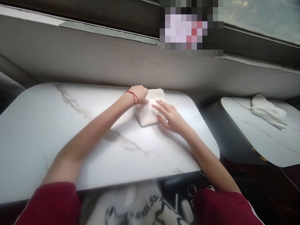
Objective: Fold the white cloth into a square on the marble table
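A folded white cloth (pixel 150 114) lies on the white marble-patterned table (pixel 93 162), close to its far edge. My left hand (pixel 140 93), with a red string bracelet at the wrist, is closed at the cloth's far left side. Its thumb rests on the fabric, while the other fingers curl under and are mostly hidden. Over the right side of the cloth, my right hand (pixel 172 117) is open, fingers spread; whether the fingertips press on it is hard to tell.
A second marble-patterned table (pixel 262 137) stands to the right, with a bundle of white knitted fabric (pixel 268 111) on it. Dark ribbed material (pixel 225 134) fills the gap between the tables. A pale wall (pixel 105 62) with a ledge runs behind both. A patterned pale fabric (pixel 140 206) shows below the front edge.
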`<state>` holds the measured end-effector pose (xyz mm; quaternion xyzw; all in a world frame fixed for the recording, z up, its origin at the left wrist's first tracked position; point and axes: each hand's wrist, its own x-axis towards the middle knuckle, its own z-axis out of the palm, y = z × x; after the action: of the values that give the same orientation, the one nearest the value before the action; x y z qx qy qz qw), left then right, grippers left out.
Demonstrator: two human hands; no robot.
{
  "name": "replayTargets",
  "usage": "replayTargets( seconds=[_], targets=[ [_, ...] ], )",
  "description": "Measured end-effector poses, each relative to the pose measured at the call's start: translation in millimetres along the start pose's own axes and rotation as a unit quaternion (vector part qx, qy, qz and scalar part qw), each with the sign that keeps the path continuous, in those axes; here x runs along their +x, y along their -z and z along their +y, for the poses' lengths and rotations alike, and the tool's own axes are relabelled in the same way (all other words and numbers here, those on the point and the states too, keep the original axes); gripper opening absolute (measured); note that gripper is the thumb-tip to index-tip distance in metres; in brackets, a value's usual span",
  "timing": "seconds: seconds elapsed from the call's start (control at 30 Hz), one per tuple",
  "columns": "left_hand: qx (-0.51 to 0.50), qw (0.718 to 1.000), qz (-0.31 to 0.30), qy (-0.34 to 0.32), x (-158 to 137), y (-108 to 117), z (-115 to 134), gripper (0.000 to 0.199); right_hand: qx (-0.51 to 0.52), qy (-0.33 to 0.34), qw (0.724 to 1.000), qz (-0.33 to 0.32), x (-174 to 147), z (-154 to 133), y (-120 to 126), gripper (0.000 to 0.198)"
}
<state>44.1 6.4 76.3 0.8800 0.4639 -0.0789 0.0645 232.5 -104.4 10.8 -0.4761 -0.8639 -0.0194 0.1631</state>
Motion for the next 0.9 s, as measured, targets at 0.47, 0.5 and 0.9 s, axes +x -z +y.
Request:
replayTargets(
  seconds=[0.47, 0.5, 0.9],
  targets=[
    [-0.17, 0.936, -0.25, -0.182, -50.1, -10.4, 27.5, 0.028, 0.331, 0.04, 0.928, -0.165, 4.4, -11.0, 32.2, 0.03],
    [-0.13, 0.955, -0.179, -0.199, -62.1, -17.9, 27.7, 0.03, 0.345, 0.041, 0.92, -0.183, 4.4, -13.5, 34.1, 0.03],
    [-0.044, 0.961, 0.198, -0.187, -165.6, -85.7, -45.2, 0.035, 0.307, 0.15, 0.931, -0.128, -5.3, -64.8, 22.4, 0.035]
  ],
)
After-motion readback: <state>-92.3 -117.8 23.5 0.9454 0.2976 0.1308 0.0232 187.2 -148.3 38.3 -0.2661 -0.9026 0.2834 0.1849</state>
